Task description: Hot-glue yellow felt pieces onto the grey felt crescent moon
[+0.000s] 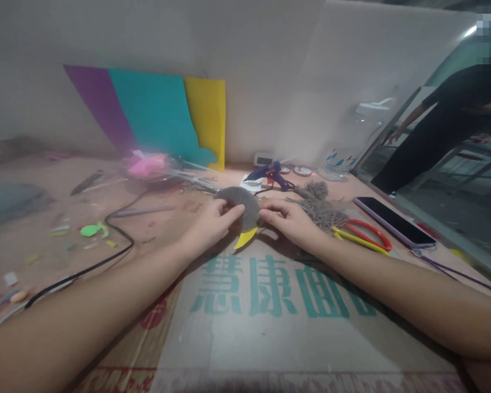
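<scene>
A grey, ribbed, rounded piece [245,204] with a yellow pointed tip [246,238] at its lower end is held up over the printed sheet [245,338]. My left hand [215,224] pinches its left side, thumb lying on the grey face. At its right edge is my right hand [288,218], with thumb and index finger brought together; whether a small bit lies between them is too small to tell. Behind the piece rests a blue glue gun [272,176], and grey yarn [321,204] lies beyond my right hand.
Scissors with red and yellow handles [368,234] and a phone [395,221] lie at right. A black cable [118,245] and scraps cover the left. Coloured sheets [155,114] lean on the wall; a clear bottle [352,142] stands behind. A person [445,114] is at far right.
</scene>
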{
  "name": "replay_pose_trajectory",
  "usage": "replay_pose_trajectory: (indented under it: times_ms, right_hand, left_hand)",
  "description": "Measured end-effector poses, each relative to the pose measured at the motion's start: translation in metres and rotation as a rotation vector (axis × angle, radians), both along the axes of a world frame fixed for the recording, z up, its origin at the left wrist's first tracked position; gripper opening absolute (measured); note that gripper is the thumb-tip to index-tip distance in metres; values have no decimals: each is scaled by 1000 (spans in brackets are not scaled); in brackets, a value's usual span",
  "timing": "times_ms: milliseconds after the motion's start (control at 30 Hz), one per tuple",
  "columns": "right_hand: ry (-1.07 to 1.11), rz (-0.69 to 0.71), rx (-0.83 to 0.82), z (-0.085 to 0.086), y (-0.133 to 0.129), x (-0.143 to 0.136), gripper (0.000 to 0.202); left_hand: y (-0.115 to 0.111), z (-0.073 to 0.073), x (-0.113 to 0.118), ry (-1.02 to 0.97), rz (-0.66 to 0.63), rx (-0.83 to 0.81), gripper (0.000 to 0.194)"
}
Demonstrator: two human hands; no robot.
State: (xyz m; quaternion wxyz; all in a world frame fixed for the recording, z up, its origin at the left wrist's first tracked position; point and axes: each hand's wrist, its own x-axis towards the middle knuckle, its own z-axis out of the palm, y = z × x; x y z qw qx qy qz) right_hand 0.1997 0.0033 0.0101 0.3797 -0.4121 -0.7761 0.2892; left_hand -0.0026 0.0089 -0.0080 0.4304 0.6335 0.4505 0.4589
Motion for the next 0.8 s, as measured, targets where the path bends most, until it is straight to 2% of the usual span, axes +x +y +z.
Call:
replay_pose_trajectory:
  times_ms: [100, 233, 333, 500, 667, 800]
  right_hand:
    - [32, -22, -91, -1, -1, -1, 25]
    - [136, -72, -101, -2, 2, 1, 31]
    - [238, -37, -127, -3, 4, 3, 32]
    - [257, -17, -130, -4, 6, 4, 32]
    - [129, -26, 3, 1, 7, 5, 34]
    - [200, -193, 65, 10, 4, 9, 33]
  left_hand:
    - [-2, 1, 0, 63, -56, 28, 37]
    - [-10, 7, 3, 120, -230, 87, 36]
    - [-14, 9, 4, 210, -316, 160, 28]
    - [-13, 7, 2, 210, -319, 153, 24]
    - [-13, 7, 2, 157, -337, 48, 26]
    - [-13, 7, 2, 73, -318, -25, 25]
